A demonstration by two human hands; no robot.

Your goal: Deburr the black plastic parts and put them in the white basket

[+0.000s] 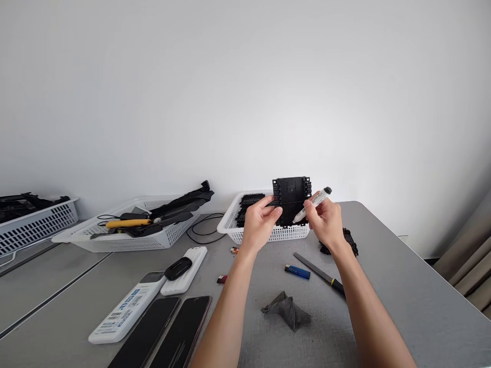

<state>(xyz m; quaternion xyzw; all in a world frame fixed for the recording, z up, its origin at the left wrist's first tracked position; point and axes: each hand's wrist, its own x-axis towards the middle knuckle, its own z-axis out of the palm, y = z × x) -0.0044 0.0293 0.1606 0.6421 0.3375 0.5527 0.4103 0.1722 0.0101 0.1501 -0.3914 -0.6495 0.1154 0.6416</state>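
Observation:
My left hand pinches the left edge of a black plastic tray-like part, holding it upright above a white basket. The part has toothed, notched sides and small holes at its upper corners. A white marker is gripped in my right hand, its dark end pointing up and right. The marker's lower end lies against or just in front of the part's lower face; I cannot tell whether it touches. Behind them, the white basket holds several similar black parts.
On the grey table lie a blue lighter, a file, a grey cloth and black parts by my right forearm. Leftward are phones, white power banks, and a basket with a yellow-handled tool.

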